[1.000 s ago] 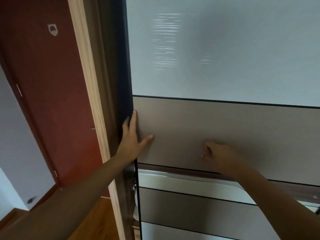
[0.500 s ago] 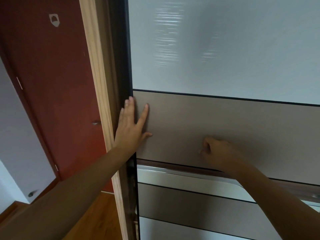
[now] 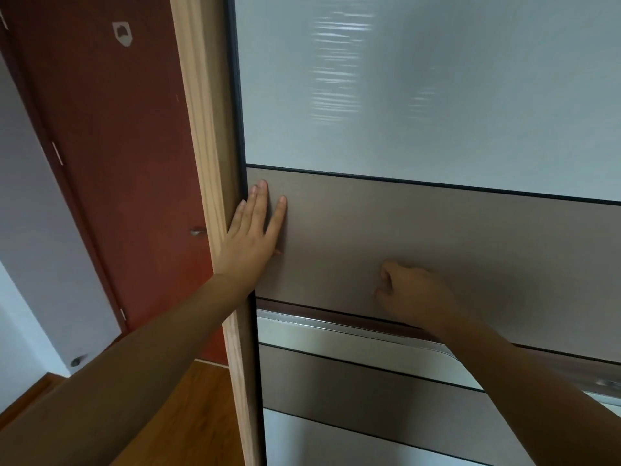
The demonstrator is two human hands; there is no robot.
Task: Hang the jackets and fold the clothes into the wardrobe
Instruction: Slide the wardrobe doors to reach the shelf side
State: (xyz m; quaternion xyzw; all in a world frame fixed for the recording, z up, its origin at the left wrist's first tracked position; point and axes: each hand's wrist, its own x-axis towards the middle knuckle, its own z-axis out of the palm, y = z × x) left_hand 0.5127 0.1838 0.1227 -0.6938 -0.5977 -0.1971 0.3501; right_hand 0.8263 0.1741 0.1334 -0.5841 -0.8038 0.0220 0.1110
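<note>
The wardrobe's sliding door [image 3: 437,230] fills the right of the view, with a frosted pale panel above and a taupe band in the middle. My left hand [image 3: 253,233] lies flat with straight fingers on the taupe band, right at the door's left edge beside the wooden frame [image 3: 205,163]. My right hand [image 3: 413,294] has its fingers curled against the same band, lower and further right, and holds nothing. The door covers the wardrobe's inside. No jackets or clothes are in view.
A dark red room door [image 3: 111,163] with a small handle [image 3: 198,232] stands to the left of the wardrobe frame. Wooden floor [image 3: 201,398] shows below it. A metal strip [image 3: 336,326] crosses the wardrobe door under my hands.
My left hand has slid up and right from the door's edge onto the taupe band, fingers now flat together. The view has shifted slightly; my right hand stays curled in place.
</note>
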